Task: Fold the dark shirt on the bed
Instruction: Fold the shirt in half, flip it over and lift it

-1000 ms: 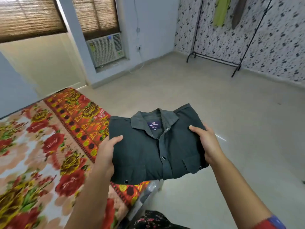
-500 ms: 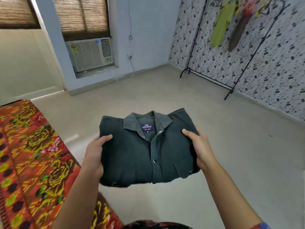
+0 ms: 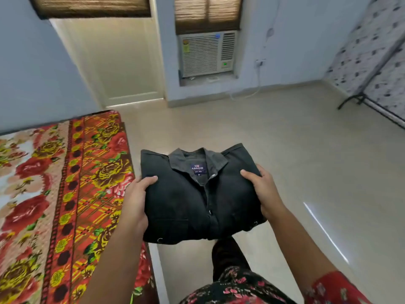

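Held out forward, left hand [image 3: 136,204] and right hand [image 3: 264,190] both grip.

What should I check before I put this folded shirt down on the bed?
1. Shirt folded into a compact rectangle, collar up: ok.
2. Left hand grips the shirt's left edge, thumb on top: ok.
3. Right hand grips the right edge, thumb on top: ok.
4. Shirt held level, nothing drooping loose: ok.
5. Shirt above the bed: not ok, it is over the floor beside the bed.
6. Folds underneath tucked flat: cannot tell, hidden.
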